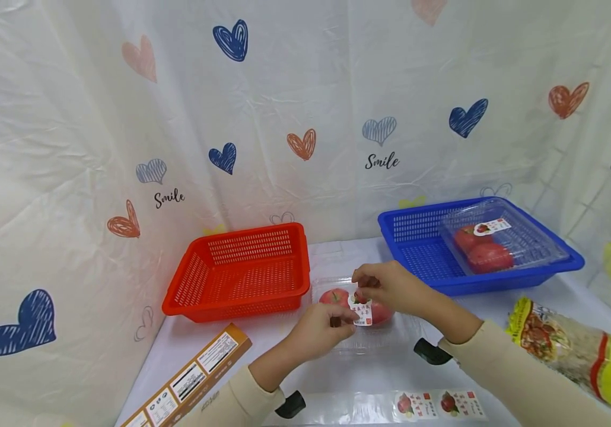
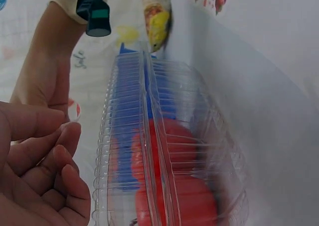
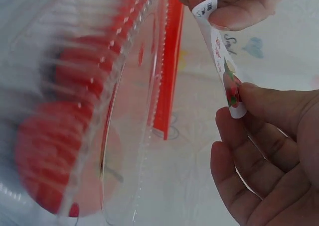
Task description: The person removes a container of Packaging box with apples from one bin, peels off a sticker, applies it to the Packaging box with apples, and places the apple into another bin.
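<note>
A white sticker label with a printed red apple and red lettering is stretched between the two hands, above a clear plastic clamshell box. My left hand pinches its lower end between thumb and finger. At its upper end, the thumb and forefinger of my right hand hold the label, as the right wrist view shows the label slightly bowed. Red apples lie inside the closed box. In the right wrist view the label is apart from the box lid.
A red basket stands behind on the left. The blue basket at the right holds a labelled box of apples. In front lies a strip of backing with two labels. A long orange-brown carton and a yellow food bag flank the arms.
</note>
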The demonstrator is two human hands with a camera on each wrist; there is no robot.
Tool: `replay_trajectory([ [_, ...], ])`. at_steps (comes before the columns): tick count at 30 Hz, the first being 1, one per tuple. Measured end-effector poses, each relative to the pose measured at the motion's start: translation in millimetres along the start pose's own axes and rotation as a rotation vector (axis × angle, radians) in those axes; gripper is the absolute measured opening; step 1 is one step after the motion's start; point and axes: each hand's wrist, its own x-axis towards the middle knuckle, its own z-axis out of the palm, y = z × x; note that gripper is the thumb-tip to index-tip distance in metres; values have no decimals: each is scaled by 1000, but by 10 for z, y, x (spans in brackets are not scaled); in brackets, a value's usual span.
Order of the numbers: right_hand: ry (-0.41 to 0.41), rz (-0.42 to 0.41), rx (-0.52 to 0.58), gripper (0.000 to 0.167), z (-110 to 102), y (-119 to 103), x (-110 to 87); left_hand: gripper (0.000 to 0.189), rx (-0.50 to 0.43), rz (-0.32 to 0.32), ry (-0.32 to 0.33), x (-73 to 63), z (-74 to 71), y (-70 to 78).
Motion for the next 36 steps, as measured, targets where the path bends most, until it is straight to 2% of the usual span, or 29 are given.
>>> replay_trajectory([
  [4, -28, 21, 23, 18, -9, 70, 69, 8, 95, 5, 23, 87, 16, -40],
  [10, -30, 48, -20, 20, -16, 163, 155, 5, 233, -6, 91, 220, 66, -36],
  [14, -42, 52, -24, 21, -7, 191, 197, 5, 235, -47, 96, 265, 85, -21],
  [20, -46, 46, -19, 21, 28, 212, 216, 6, 219, -92, 55, 287, 91, -16],
  [24, -65, 76, 11, 21, 51, 205, 222, 7, 232, -118, 36, 291, 88, -26],
  [29, -77, 111, 26, 21, 77, 217, 234, 7, 270, -122, 20, 313, 90, -42],
  [36, -50, 117, -6, 20, 134, 278, 235, 8, 298, -111, 7, 341, 86, -32],
])
